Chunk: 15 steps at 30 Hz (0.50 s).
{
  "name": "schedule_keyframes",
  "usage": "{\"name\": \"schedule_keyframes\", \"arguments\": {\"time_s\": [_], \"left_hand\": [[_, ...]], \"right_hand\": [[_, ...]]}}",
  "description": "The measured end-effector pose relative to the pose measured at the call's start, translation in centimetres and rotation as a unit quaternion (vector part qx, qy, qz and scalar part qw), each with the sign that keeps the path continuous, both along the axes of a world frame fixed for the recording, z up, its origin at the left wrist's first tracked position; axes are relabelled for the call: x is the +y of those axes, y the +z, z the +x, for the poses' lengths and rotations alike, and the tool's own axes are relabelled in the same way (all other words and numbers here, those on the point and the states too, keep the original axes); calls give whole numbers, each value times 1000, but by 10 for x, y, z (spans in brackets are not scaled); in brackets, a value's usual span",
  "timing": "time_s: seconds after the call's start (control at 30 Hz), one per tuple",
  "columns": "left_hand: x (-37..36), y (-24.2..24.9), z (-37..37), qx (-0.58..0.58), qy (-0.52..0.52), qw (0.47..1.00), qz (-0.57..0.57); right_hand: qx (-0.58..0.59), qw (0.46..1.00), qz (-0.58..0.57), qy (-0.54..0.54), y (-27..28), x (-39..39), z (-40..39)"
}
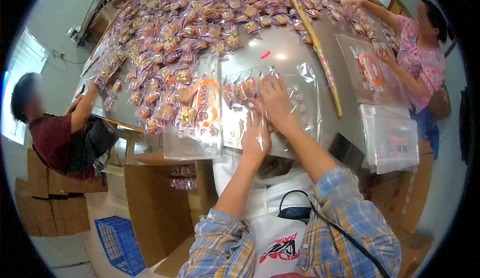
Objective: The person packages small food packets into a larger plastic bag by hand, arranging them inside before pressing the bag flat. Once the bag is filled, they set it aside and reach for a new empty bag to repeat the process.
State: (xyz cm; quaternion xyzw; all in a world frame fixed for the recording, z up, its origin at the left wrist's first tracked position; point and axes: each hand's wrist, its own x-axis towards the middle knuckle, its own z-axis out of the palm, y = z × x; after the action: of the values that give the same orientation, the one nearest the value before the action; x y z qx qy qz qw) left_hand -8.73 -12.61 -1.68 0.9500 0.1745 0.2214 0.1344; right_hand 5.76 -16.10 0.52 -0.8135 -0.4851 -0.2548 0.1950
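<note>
My left hand (256, 137) presses on the near part of a clear plastic bag (305, 108) that lies flat on the shiny metal table (280, 48). My right hand (274, 100) lies further in on the same bag, fingers spread over a row of small wrapped snacks (240, 89) inside it. Whether either hand grips the film or only rests on it is not visible. A printed bag with orange lettering (206, 110) lies just left of my hands.
A huge heap of wrapped snacks (190, 23) covers the far table. A long bamboo stick (315, 43) lies diagonally. A person in a floral top (425, 60) works at the right, another in dark red (55, 138) at the left. Stacked bags (392, 138), cardboard boxes (155, 203), blue crate (120, 243).
</note>
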Motion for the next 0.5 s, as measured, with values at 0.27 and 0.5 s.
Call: {"name": "schedule_keyframes", "arguments": {"time_s": [0.27, 0.5], "left_hand": [[1, 29, -17, -33, 56, 989, -133], [6, 29, -16, -72, 97, 986, -114]], "right_hand": [[97, 989, 36, 107, 10, -51, -20], [224, 965, 137, -4, 19, -84, -34]]}}
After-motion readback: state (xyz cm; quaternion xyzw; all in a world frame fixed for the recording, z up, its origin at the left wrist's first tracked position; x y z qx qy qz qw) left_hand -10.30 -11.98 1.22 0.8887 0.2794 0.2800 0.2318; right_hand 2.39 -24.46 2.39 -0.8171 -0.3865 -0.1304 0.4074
